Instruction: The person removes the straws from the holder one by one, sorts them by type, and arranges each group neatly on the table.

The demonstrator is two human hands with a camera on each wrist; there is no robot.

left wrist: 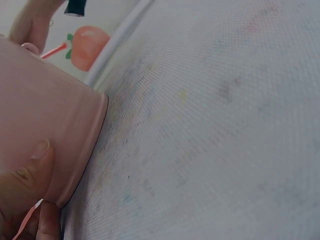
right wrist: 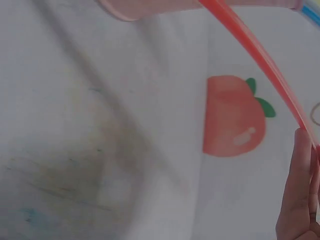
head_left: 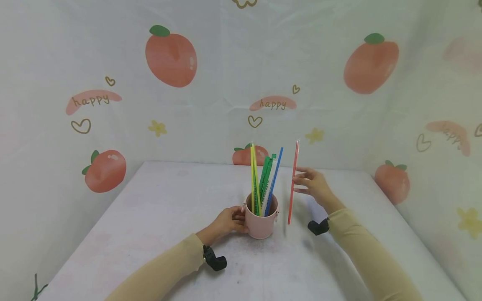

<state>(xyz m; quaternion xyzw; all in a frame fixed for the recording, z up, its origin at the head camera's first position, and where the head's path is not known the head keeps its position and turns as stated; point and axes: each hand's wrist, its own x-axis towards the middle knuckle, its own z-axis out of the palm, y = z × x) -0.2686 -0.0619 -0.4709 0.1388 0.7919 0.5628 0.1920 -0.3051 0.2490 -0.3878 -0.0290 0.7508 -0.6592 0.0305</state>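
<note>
Pink cup [head_left: 260,228]: smooth, round-walled, upright on fine-textured bench [left wrist: 215,140]; left grip [head_left: 229,220] curls round its side. Contents: slim sticks [head_left: 265,173], yellow, green, white, blue. Red stick [head_left: 291,198]: straight, glossy, near-upright beside the cup; right grip [head_left: 316,186] pinches it.

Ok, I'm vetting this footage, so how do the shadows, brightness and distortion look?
Head view: fairly even light, with a soft shadow on the table beside the right sleeve; left wrist view: dimmer, the pink cup cut off at the edge; right wrist view: a long, blurry shadow streak, and the red stick looks bowed, though straight in the head view, probably lens distortion.
</note>
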